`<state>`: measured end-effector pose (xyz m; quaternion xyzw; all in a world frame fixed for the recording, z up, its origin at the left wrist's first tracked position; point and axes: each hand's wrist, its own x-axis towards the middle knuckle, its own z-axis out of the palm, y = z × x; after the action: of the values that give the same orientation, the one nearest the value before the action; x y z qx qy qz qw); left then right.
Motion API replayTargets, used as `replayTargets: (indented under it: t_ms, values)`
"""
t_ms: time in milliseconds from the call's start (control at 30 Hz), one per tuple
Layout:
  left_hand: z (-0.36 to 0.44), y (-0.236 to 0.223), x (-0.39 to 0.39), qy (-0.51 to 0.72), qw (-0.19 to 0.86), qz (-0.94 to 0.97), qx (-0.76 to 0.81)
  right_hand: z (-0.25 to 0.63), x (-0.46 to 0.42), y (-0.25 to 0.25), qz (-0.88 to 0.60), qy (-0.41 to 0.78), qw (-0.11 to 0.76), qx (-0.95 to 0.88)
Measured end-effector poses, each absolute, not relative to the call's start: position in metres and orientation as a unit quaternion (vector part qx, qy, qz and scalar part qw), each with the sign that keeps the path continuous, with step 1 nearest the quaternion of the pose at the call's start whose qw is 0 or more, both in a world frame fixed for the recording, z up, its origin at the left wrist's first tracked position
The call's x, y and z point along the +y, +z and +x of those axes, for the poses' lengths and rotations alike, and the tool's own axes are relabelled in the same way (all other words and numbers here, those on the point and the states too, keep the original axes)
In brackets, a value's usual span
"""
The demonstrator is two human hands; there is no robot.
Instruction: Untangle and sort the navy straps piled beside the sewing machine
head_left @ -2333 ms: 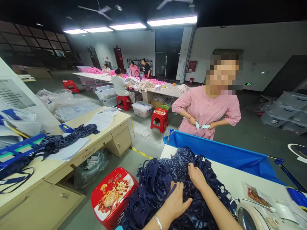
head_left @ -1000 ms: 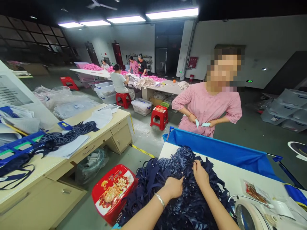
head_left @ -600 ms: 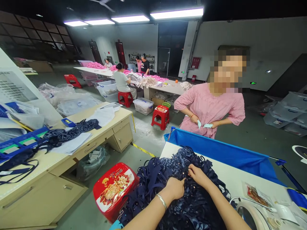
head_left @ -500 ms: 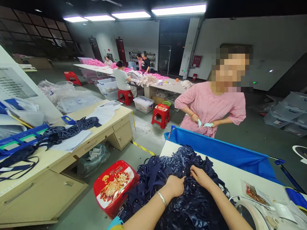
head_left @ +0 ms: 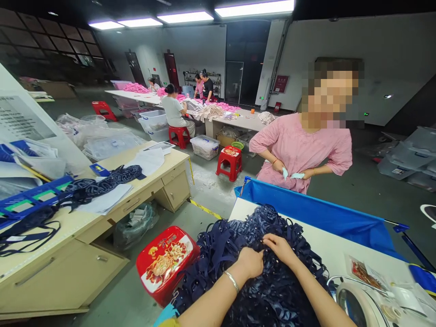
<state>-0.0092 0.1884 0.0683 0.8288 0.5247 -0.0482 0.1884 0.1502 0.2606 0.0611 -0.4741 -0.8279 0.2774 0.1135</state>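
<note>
A large heap of navy garments (head_left: pixel 218 247) with straps and patterned parts lies in front of me on a white table. My left hand (head_left: pixel 251 262), with a silver bangle at the wrist, has its fingers curled in over the middle of the heap. Just to its right, my right hand (head_left: pixel 279 250) pinches with thumb and forefinger, the tips close to the left ones. Both seem to grip navy garment material, though the exact piece between the fingertips blends into the dark heap.
A red stool (head_left: pixel 166 263) stands left of the heap. Beyond the table (head_left: pixel 344 234) hangs a blue cloth bin (head_left: pixel 320 209), with a person in pink (head_left: pixel 303 150) behind it. Sewing-machine-like equipment (head_left: pixel 354 299) sits at right. A desk (head_left: pixel 143 200) with papers is at left.
My right hand has shifted slightly left, bringing its fingertips nearer my left hand. The left hand stays nearly in place. The view has shifted a little.
</note>
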Motion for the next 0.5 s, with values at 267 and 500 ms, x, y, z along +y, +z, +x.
replayTargets:
  t_ms: [267, 500]
  values:
    - [-0.008, 0.064, 0.186, -0.02, 0.199, 0.811, 0.549, 0.121, 0.28, 0.073, -0.428, 0.236, 0.11, -0.865]
    - [-0.012, 0.057, 0.191, 0.009, 0.235, 0.752, 0.615, 0.134, 0.273, 0.063, -0.469, 0.13, 0.037, -0.873]
